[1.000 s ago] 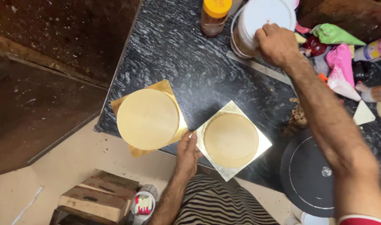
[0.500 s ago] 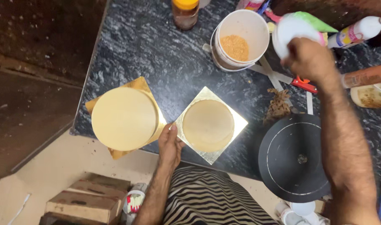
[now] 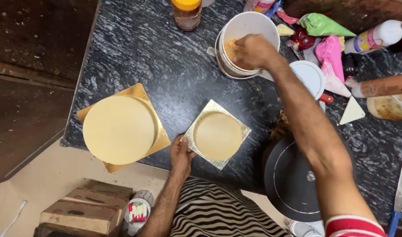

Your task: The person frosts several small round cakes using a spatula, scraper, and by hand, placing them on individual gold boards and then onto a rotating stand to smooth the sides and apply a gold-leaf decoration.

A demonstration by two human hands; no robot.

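1. The white bucket (image 3: 249,41) stands on the dark stone counter (image 3: 157,57), up and to the right of the small cake (image 3: 218,135). It holds orange-brown crumbs (image 3: 230,47).
2. The right hand (image 3: 253,50) is now inside the bucket, fingers curled down into the crumbs. Half a second ago it was raised beside the bucket, holding the white lid (image 3: 310,78); the lid now lies flat, right of the bucket. Whether crumbs are pinched cannot be told.
3. The left hand (image 3: 181,151) remains at the lower-left edge of the small cake's gold board (image 3: 239,130), thumb on the board's edge, fingers loosely bent.
4. The large cake (image 3: 119,129) sits left of the small cake.
5. The black turntable (image 3: 293,180) lies right of the small cake.
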